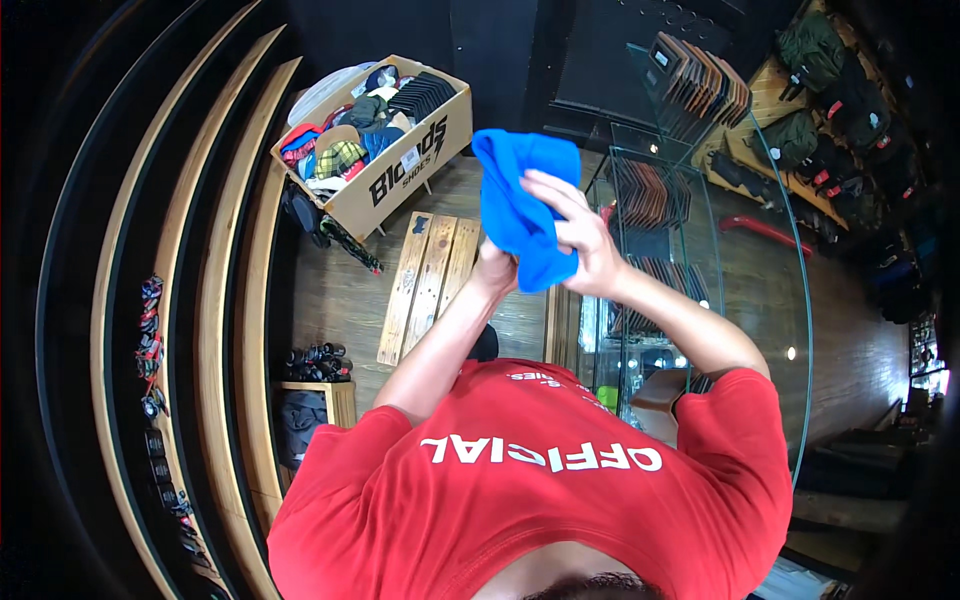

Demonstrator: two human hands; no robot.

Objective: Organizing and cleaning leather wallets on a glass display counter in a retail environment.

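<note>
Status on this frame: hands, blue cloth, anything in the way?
Left hand at the lower left of the blue cloth; right hand spread over its right side. Cloth raised, bunched. Nothing visibly blocking.

A plain, bright blue cloth (507, 195), bunched and creased in soft folds, is held up between the left grip (496, 268) and the right grip (588, 240), broader at its far end.

Blue cloth (512, 205), white-lettered red shirt (520, 515)
</note>
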